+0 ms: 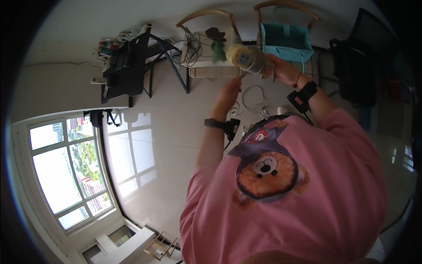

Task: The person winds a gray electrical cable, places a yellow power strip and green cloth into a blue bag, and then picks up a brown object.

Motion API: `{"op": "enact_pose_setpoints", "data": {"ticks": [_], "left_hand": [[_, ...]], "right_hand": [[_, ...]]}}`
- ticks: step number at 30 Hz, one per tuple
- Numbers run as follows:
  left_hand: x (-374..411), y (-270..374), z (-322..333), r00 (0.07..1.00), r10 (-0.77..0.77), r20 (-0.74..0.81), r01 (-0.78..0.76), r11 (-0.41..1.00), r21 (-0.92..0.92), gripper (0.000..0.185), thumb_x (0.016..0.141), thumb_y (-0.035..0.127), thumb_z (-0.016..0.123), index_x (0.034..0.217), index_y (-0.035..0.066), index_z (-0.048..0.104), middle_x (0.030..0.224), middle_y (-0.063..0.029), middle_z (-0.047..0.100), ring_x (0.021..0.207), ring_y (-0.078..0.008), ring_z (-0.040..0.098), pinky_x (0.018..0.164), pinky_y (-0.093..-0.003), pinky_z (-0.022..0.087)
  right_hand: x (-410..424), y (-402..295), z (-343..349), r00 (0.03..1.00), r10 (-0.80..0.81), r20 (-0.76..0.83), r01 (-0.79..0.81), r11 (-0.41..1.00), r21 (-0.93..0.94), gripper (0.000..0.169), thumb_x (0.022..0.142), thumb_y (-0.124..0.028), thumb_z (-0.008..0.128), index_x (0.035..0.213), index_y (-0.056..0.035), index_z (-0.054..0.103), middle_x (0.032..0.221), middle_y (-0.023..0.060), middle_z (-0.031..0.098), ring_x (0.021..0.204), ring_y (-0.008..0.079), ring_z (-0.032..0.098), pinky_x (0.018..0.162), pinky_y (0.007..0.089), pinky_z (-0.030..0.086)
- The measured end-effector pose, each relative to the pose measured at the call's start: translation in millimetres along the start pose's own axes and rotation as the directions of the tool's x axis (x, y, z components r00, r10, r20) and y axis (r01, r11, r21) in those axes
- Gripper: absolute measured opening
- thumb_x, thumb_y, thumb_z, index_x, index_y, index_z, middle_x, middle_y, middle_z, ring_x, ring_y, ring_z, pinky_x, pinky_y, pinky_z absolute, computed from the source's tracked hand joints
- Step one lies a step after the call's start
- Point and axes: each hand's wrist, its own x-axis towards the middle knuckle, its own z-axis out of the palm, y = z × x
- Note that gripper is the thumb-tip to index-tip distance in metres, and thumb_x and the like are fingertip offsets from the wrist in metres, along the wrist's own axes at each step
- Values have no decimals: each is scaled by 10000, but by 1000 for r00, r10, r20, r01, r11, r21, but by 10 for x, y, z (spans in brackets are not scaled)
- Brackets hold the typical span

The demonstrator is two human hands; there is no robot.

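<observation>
My right hand point(282, 71) grips a blurred cylindrical container point(249, 59) with a yellow end and clear-looking sides, held on its side with the yellow end to the left. Below and left of it is my left hand point(231, 90), fingers extended toward the container, nothing visible in them; whether the fingertips touch it cannot be told. Behind the container, a light seat point(202, 56) of a wooden chair bears coiled grey cables point(194, 46), a green crumpled item point(217, 51) and a dark brown crumpled item point(215, 34). Black straps with small boxes circle both wrists.
A teal open tote bag point(286, 41) stands on a second wooden chair, right of the first. Farther right is a black office chair point(357, 62). At left stands a black desk point(135, 62) with power strips and small boxes. White cable point(253, 95) lies looped on the tiled floor near the feet.
</observation>
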Motion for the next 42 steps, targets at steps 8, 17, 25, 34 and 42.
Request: {"op": "enact_pose_setpoints", "data": {"ticks": [8, 17, 25, 34, 42], "left_hand": [[-41, 304, 317, 960, 63, 274, -149, 941, 303, 299, 874, 128, 466, 1152, 46, 538, 964, -217, 629, 960, -386, 579, 814, -463, 453], [309, 140, -368, 950, 313, -3, -303, 923, 237, 154, 773, 78, 683, 909, 9, 663, 786, -79, 637, 794, -157, 608, 678, -292, 469], [-76, -189, 238, 994, -23, 104, 29, 998, -63, 188, 921, 184, 507, 1074, 80, 543, 819, -112, 628, 778, -263, 617, 663, -351, 467], [76, 337, -185, 990, 144, 8, -141, 952, 272, 125, 844, 148, 607, 883, 29, 610, 829, -166, 605, 791, -339, 588, 690, -382, 468], [131, -160, -358, 998, 8, -64, -20, 983, -183, 189, 876, 111, 596, 1033, 13, 630, 918, -42, 644, 799, -134, 588, 702, -264, 487]], "right_hand": [[178, 82, 17, 901, -212, -378, -112, 729, -676, 457, 799, -106, 647, 1230, -118, 494, 1073, 93, 570, 968, 293, 554, 801, 375, 458], [134, -54, 74, 926, -117, 358, 372, 425, -825, 422, 766, -44, 659, 1145, -169, 525, 969, 69, 527, 943, 268, 525, 823, 371, 446], [163, -271, 87, 978, 197, 63, -198, 980, 10, 553, 849, -192, 664, 1329, -110, 402, 1046, -4, 524, 886, 101, 521, 749, 279, 445], [36, -231, 51, 957, -291, 4, 40, 118, -992, 466, 739, 6, 602, 1166, -172, 547, 991, 86, 539, 926, 308, 530, 798, 426, 457], [77, -121, 70, 970, -63, 235, 210, 708, -674, 453, 814, -135, 676, 1232, -164, 507, 1090, 46, 538, 1060, 221, 513, 890, 352, 439]]}}
